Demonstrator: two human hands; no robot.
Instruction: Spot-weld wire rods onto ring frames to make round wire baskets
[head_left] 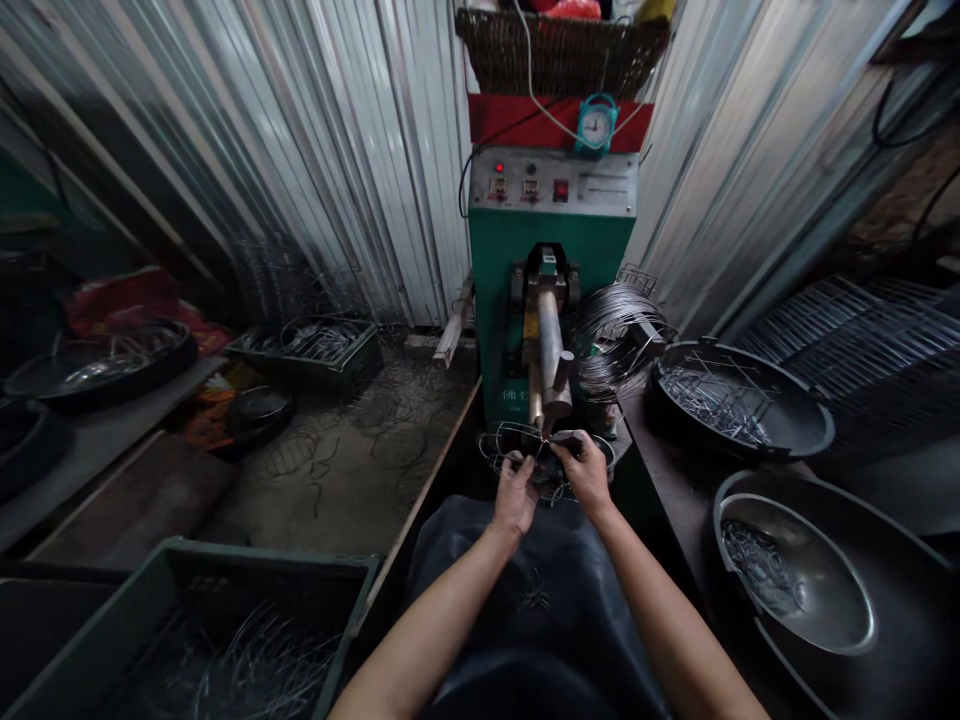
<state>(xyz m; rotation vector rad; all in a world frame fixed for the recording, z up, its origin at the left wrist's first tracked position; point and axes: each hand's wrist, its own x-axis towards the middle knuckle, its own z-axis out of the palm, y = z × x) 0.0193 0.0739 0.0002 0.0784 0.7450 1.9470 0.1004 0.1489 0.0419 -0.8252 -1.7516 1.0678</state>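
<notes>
A green spot welding machine stands in front of me, its electrode pointing down and toward me. Just below the electrode tip, my left hand is closed on a bent metal wire that loops out to the left. My right hand is pinched close to the same tip, right of the left hand. What its fingers hold is too small and dark to make out. A small bright spot shows between the fingertips and the electrode. Under the hands lie more wire loops, partly hidden.
A wire coil hangs at the machine's right. Pans of short metal pieces, a black one and a steel bowl, stand on the right. On the left are green crates of wire parts. Loose wires litter the floor.
</notes>
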